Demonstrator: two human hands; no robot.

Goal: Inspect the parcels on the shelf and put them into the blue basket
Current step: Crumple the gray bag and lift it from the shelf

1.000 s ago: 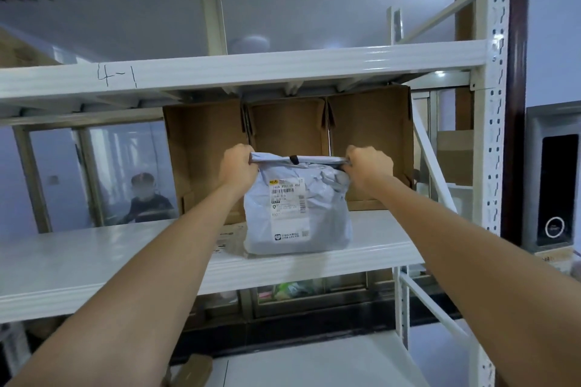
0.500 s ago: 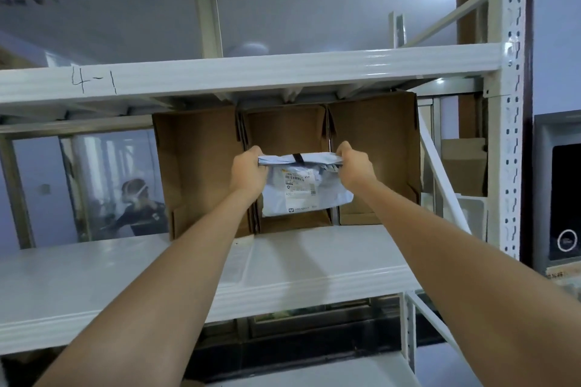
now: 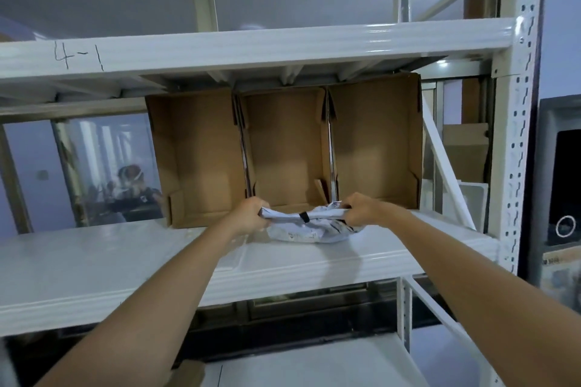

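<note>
— Parcel (image 3: pixel 309 229) lies on the shelf (image 3: pixel 94 264) before the middle box (image 3: pixel 283 148), its long axis running left to right between our hands.

— Grip? Our left hand (image 3: pixel 250 215) and right hand (image 3: pixel 361 209) each clench an end of its top fold — arms outstretched, equally near. No basket in view.

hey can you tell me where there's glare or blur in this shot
Head view: glare streaks the upper shelf beam; the lower shelf looks washed out; the parcel label is too blurred to read; both hands are fairly sharp; the upright bows from wide-angle distortion.
</note>
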